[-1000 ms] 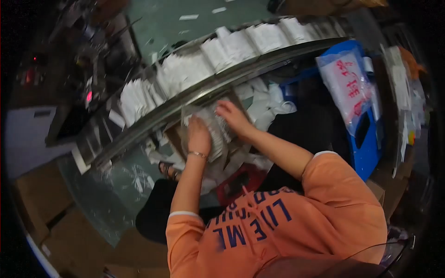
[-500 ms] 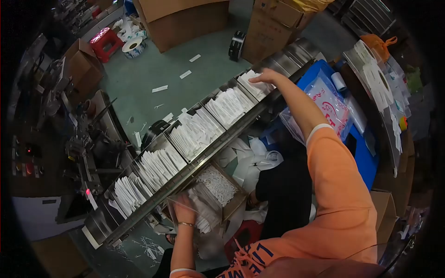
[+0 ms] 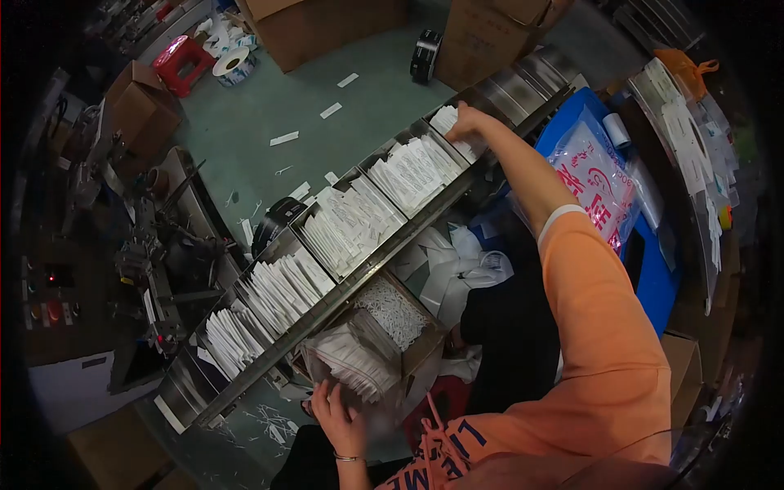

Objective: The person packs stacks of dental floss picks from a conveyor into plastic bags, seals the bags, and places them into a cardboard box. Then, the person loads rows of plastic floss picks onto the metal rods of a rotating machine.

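My right hand (image 3: 469, 125) is at the upper right compartment of a long metal trough, curled over a stack of thin white packets (image 3: 445, 120); some of its fingers are hidden. Down at the lower middle, my left hand (image 3: 336, 415) has its fingers apart at the near edge of a clear plastic bag (image 3: 314, 347). More thin white packets (image 3: 357, 359) lie bundled in that bag. The bag rests against an open cardboard box (image 3: 420, 351) holding many small white pieces (image 3: 392, 314). Whether the left fingertips touch the bag is hard to tell.
The divided metal trough (image 3: 384, 260) runs diagonally, with rows of white packets (image 3: 347, 229) standing in its compartments. To the right are a blue surface (image 3: 653, 286) and a printed plastic bag (image 3: 590, 184). A machine (image 3: 175, 261) stands left. A red stool (image 3: 181, 64) and cartons stand beyond.
My left hand has come out from the clear bag toward my body, its fingers now spread. My right hand has curled further down over the packets. The view has shifted slightly.
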Action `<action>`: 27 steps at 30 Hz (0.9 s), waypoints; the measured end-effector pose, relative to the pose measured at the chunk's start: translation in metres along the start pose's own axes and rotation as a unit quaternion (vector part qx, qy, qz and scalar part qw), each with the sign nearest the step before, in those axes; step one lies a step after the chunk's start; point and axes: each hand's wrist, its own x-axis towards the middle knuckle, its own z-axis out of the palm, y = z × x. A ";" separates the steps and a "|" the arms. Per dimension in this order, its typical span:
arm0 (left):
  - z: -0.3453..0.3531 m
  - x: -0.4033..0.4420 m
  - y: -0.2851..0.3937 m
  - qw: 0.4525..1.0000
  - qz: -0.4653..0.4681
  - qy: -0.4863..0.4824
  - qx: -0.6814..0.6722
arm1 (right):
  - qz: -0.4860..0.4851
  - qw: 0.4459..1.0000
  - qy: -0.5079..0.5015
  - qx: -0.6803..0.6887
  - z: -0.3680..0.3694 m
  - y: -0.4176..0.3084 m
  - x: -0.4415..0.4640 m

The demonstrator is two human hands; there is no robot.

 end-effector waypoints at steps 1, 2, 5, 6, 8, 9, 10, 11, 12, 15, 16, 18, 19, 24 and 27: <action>-0.001 -0.004 0.000 1.000 -0.001 0.014 -0.003 | -0.002 1.000 0.000 0.000 0.000 0.000 -0.003; -0.002 -0.007 0.001 1.000 -0.003 0.015 -0.004 | -0.033 0.999 0.000 0.012 0.000 0.001 -0.007; -0.004 -0.009 0.009 0.999 -0.001 0.046 -0.016 | -0.078 0.995 0.048 0.042 0.004 0.006 -0.016; -0.005 -0.009 0.011 0.999 0.004 0.049 -0.004 | -0.089 0.990 0.095 0.061 0.005 0.004 -0.023; -0.007 -0.014 0.014 0.998 0.003 0.056 0.010 | -0.075 0.990 0.110 0.052 0.000 0.001 -0.032; -0.007 -0.017 0.014 0.998 -0.003 0.068 0.013 | -0.055 0.990 0.125 0.043 -0.004 -0.001 -0.038; -0.007 -0.021 0.014 0.997 -0.008 0.080 0.015 | -0.049 0.985 0.158 0.055 -0.009 0.001 -0.040; -0.007 -0.026 0.012 0.996 -0.010 0.083 0.017 | -0.043 0.978 0.193 0.067 -0.019 0.005 -0.041; -0.005 -0.032 0.007 0.995 -0.030 0.093 0.033 | -0.040 0.974 0.204 0.088 -0.032 0.011 -0.043; 0.012 -0.043 -0.013 0.993 -0.071 0.086 0.026 | -0.064 0.938 0.294 0.174 -0.064 0.026 -0.059; 0.016 -0.047 -0.020 0.993 -0.094 0.065 0.009 | -0.066 0.939 0.293 0.169 -0.069 0.032 -0.063; 0.028 -0.048 -0.031 0.993 -0.112 0.025 -0.006 | -0.273 0.841 0.141 0.445 -0.061 0.033 -0.072; 0.038 -0.050 -0.045 0.984 -0.164 -0.015 -0.060 | -0.271 0.816 0.071 0.505 -0.053 0.022 -0.099; 0.037 -0.043 -0.048 0.983 -0.160 0.025 -0.088 | -0.228 0.759 -0.188 0.581 0.032 -0.051 -0.262; 0.039 -0.044 -0.055 0.982 -0.138 0.052 -0.117 | -0.266 0.737 -0.235 0.575 0.113 -0.095 -0.331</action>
